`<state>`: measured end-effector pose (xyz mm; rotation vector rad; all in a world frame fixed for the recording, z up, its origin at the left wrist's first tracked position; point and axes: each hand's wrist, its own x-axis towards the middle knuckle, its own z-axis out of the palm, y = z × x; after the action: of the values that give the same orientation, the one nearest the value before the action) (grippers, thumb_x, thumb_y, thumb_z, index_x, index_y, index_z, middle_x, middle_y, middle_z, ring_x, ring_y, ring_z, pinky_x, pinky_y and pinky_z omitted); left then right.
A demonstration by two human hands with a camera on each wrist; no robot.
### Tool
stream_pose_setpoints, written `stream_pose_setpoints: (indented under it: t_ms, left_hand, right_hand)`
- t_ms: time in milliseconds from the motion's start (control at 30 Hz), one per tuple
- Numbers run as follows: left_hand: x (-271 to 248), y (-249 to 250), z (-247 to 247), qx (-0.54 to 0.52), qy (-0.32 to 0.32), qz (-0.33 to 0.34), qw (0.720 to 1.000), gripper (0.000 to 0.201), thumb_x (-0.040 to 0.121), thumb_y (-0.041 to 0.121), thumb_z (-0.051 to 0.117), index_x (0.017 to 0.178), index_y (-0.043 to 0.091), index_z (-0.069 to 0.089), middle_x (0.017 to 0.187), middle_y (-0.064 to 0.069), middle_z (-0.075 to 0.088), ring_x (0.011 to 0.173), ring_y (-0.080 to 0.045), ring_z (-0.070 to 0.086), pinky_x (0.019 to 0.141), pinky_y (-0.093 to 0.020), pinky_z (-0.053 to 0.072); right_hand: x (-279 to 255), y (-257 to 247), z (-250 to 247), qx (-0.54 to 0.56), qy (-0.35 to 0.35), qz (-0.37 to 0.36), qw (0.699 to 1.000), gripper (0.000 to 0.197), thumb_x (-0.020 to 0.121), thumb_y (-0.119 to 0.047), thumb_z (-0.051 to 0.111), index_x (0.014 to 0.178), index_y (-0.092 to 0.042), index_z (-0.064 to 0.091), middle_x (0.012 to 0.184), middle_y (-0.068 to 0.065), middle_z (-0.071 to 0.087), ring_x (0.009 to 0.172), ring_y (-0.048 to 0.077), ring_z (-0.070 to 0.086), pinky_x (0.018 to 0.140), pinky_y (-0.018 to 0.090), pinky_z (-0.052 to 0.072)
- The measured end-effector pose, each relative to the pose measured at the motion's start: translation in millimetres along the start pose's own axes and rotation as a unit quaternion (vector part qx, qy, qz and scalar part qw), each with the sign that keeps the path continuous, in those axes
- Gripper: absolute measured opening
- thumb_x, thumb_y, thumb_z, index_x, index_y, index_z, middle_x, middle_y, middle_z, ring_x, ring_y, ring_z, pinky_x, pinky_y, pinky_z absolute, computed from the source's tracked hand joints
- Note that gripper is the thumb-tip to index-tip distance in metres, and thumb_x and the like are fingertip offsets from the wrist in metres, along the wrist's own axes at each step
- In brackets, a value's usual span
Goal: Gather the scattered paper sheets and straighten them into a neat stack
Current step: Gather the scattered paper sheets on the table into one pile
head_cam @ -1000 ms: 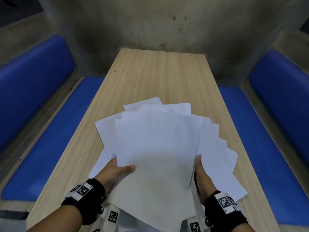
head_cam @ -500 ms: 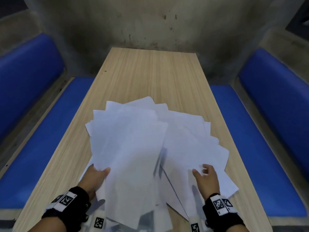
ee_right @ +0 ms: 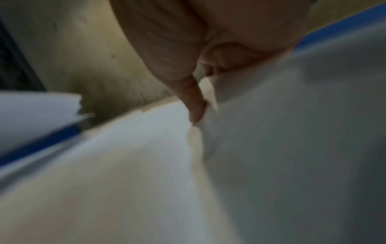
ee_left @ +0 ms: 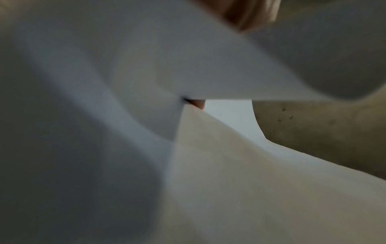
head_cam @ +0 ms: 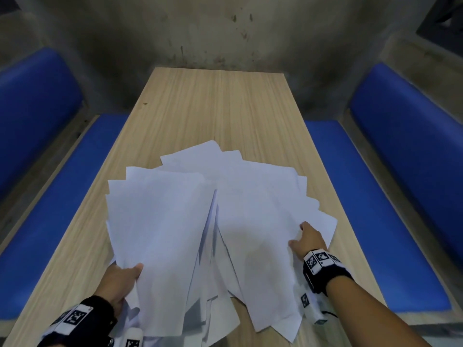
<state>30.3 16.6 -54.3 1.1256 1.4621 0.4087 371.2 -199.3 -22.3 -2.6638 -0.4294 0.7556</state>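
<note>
left hand (head_cam: 119,281) grips the lower left edge of the left bundle of paper sheets (head_cam: 160,221), thumb on top of the uppermost sheet, fingers hidden beneath. right hand (head_cam: 309,240) sits at the right edge of the right bundle; the thumb lies on top of a sheet and the fingers curl around the sheet edges, so its grip is closed on paper. in the right wrist view one finger (ee_right: 195,105) presses down into a fold between two sheets, with the remaining fingers curled above it. the left wrist view is filled by blurred curved sheets, with only a small part of a fingertip (ee_left: 198,103) showing at mid-frame; nothing further can be told from it.

paper sheets occupy the lower centre of the head view, fanned out in two overlapping groups that meet along a seam running down the middle of the frame. far corners of the sheets splay at differing angles toward the frame centre; the near ends overhang toward the lower edge of the frame. edges are not aligned.

sheets lie on a light wood-grain bench (head_cam: 213,103) that runs from the lower frame up to a stained grey wall (head_cam: 200,33). blue padded seats (head_cam: 62,196) flank the bench at the left and right of the frame. both wrists carry black bands (head_cam: 323,269) with printed square markers.
</note>
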Motion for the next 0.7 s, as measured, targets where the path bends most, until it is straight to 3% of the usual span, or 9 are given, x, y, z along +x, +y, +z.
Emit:
stream_pose_setpoints:
  t_ms: [33, 133, 233, 300, 367, 433, 533, 633, 700]
  left_hand:
    - [-1.4, 2.0, 1.3, 0.0, -0.005, 0.004, 1.0, 0.034, 0.091, -0.002, 0.054, 0.124, 0.003, 0.054, 0.107, -0.014, 0.062, 0.093, -0.031, 0.059, 0.085, -0.037, 0.043]
    - [-2.6, 5.0, 3.7, 0.004, -0.014, 0.006, 1.0, 0.031, 0.091, 0.0, 0.054, 0.122, 0.003, 0.055, 0.104, -0.013, 0.063, 0.089, -0.03, 0.059, 0.081, -0.035, 0.044]
    - [-1.1, 5.0, 8.5, 0.015, -0.016, 0.0, 1.0, 0.032, 0.091, 0.002, 0.056, 0.123, -0.003, 0.056, 0.101, -0.015, 0.065, 0.088, -0.033, 0.061, 0.081, -0.037, 0.047]
    - [-3.6, 9.2, 13.5, 0.025, -0.017, 0.002, 1.0, 0.031, 0.091, 0.002, 0.055, 0.121, -0.006, 0.055, 0.102, -0.016, 0.064, 0.086, -0.032, 0.061, 0.075, -0.034, 0.047]
    - [-9.2, 14.4, 18.8, 0.029, -0.019, 0.016, 0.999, 0.021, 0.092, 0.0, 0.054, 0.112, -0.002, 0.055, 0.099, -0.015, 0.062, 0.075, -0.028, 0.057, 0.061, -0.027, 0.041]
    - [-15.1, 19.0, 21.7, 0.021, -0.015, 0.028, 0.999, 0.017, 0.092, -0.001, 0.053, 0.108, 0.005, 0.053, 0.091, -0.012, 0.061, 0.067, -0.023, 0.053, 0.056, -0.025, 0.036]
    - [-6.9, 12.1, 1.2, 0.006, 0.003, 0.008, 1.0, 0.018, 0.092, 0.001, 0.054, 0.109, 0.004, 0.055, 0.091, -0.015, 0.064, 0.078, -0.031, 0.059, 0.067, -0.032, 0.046]
    - [2.7, 2.6, -2.7, 0.022, 0.008, 0.005, 1.0, 0.024, 0.089, 0.005, 0.059, 0.113, 0.0, 0.059, 0.102, -0.019, 0.068, 0.095, -0.039, 0.064, 0.09, -0.048, 0.05]
    - [5.2, 0.9, -17.7, 0.006, 0.016, 0.006, 1.0, 0.02, 0.089, 0.004, 0.059, 0.109, 0.003, 0.059, 0.103, -0.019, 0.067, 0.096, -0.038, 0.064, 0.092, -0.048, 0.047]
  right_hand:
    - [-2.4, 1.4, -1.6, 0.043, 0.013, 0.003, 0.999, 0.05, 0.087, -0.017, 0.059, 0.131, 0.002, 0.044, 0.132, 0.019, 0.055, 0.12, 0.033, 0.054, 0.097, 0.035, 0.043]
    - [-17.4, 14.0, 2.3, 0.145, 0.053, 0.068, 0.986, 0.044, 0.09, -0.018, 0.055, 0.127, 0.006, 0.05, 0.135, 0.022, 0.052, 0.123, 0.037, 0.05, 0.1, 0.036, 0.04]
    - [-31.3, 29.0, 21.0, 0.075, 0.06, 0.164, 0.982, 0.047, 0.083, -0.032, 0.061, 0.118, -0.001, 0.058, 0.133, 0.019, 0.039, 0.121, 0.037, 0.038, 0.099, 0.044, 0.038]
    - [-33.8, 30.3, 32.5, 0.055, 0.066, 0.18, 0.98, 0.045, 0.077, -0.035, 0.066, 0.109, -0.004, 0.059, 0.131, 0.014, 0.031, 0.118, 0.035, 0.032, 0.097, 0.045, 0.035]
    - [-32.5, 24.6, 37.3, 0.102, 0.084, 0.169, 0.977, 0.045, 0.074, -0.025, 0.072, 0.109, -0.001, 0.057, 0.131, 0.016, 0.028, 0.113, 0.037, 0.036, 0.09, 0.044, 0.043]
    - [-29.4, 19.4, 37.1, 0.173, 0.11, 0.149, 0.967, 0.055, 0.071, -0.007, 0.074, 0.118, 0.003, 0.047, 0.13, 0.021, 0.031, 0.096, 0.037, 0.049, 0.08, 0.039, 0.049]
    - [-32.7, 2.1, 34.9, 0.247, 0.138, 0.1, 0.954, 0.068, 0.071, 0.009, 0.067, 0.128, -0.001, 0.029, 0.12, 0.028, 0.051, 0.08, 0.028, 0.05, 0.074, 0.037, 0.048]
    - [-38.5, 2.0, 16.8, 0.271, 0.153, 0.097, 0.945, 0.077, 0.08, 0.005, 0.06, 0.143, -0.008, 0.017, 0.121, 0.027, 0.057, 0.097, 0.037, 0.059, 0.085, 0.043, 0.048]
    - [-41.9, -4.5, 9.5, 0.263, 0.159, 0.083, 0.948, 0.081, 0.082, 0.004, 0.058, 0.147, -0.011, 0.014, 0.116, 0.024, 0.058, 0.107, 0.041, 0.058, 0.086, 0.042, 0.046]
